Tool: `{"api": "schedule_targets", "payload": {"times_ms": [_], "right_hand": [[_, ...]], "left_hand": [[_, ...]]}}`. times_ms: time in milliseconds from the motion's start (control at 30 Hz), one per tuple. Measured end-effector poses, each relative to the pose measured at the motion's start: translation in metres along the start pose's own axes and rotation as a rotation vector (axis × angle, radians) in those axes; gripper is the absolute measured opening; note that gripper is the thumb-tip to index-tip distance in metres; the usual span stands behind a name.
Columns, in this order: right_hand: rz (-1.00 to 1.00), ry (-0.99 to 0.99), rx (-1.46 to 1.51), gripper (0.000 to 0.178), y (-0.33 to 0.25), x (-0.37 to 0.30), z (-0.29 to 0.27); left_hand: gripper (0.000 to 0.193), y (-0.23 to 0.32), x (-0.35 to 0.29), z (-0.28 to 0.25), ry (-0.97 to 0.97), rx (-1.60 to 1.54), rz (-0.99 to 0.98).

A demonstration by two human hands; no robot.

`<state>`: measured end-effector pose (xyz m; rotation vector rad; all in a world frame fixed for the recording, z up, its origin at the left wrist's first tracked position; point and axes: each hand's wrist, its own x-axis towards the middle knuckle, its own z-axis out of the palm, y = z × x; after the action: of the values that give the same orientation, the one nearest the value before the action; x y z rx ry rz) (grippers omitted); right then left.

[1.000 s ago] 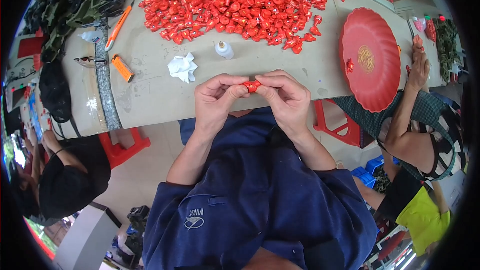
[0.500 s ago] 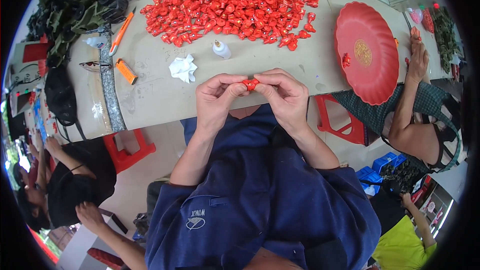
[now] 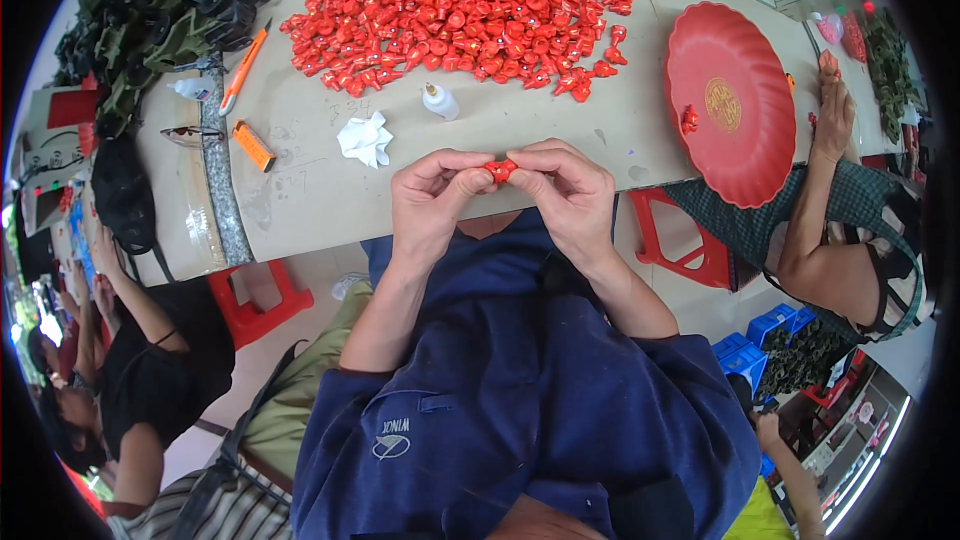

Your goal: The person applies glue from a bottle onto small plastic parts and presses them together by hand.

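A small red plastic piece is pinched between both my hands, just above the table's near edge. My left hand grips its left end with thumb and fingers. On the other end, my right hand closes in the same way. The fingers cover much of the piece, so its exact kind cannot be made out. Beyond my hands stands a small white squeeze bottle with a narrow tip. To its left lies a crumpled white tissue. A big heap of similar red pieces covers the table's far part.
At the right, a red scalloped tray holds one red piece and juts over the table edge. An orange cutter knife and an orange box lie left. Co-workers sit on both sides; red stools stand under the table.
My hands and the red piece have stayed in nearly the same place. Behind me at the left, a person in green trousers and striped clothing has come into view.
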<state>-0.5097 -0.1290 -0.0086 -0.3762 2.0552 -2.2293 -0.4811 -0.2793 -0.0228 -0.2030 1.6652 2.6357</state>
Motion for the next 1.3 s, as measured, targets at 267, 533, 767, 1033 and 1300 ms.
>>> {"api": "schedule_targets", "payload": {"times_ms": [267, 533, 767, 1033, 1300], "right_hand": [[0.008, 0.029, -0.025, 0.012, -0.012, 0.002, -0.006], [-0.176, 0.497, -0.554, 0.008, -0.04, 0.011, -0.076], [0.059, 0.571, -0.9, 0.015, -0.048, 0.015, -0.114], [-0.012, -0.032, -0.643, 0.018, -0.035, 0.014, -0.03], [-0.214, -0.243, -0.783, 0.024, 0.008, 0.02, 0.036]], "left_hand": [[0.019, 0.008, 0.002, 0.01, -0.006, 0.068, -0.045], [0.036, 0.004, 0.004, -0.002, 0.072, -0.112, 0.067], [0.044, 0.006, 0.011, -0.003, 0.172, -0.369, 0.096], [0.045, 0.006, 0.009, -0.01, 0.244, -0.481, 0.117], [0.036, 0.022, 0.005, -0.025, 0.326, -0.267, 0.259]]}}
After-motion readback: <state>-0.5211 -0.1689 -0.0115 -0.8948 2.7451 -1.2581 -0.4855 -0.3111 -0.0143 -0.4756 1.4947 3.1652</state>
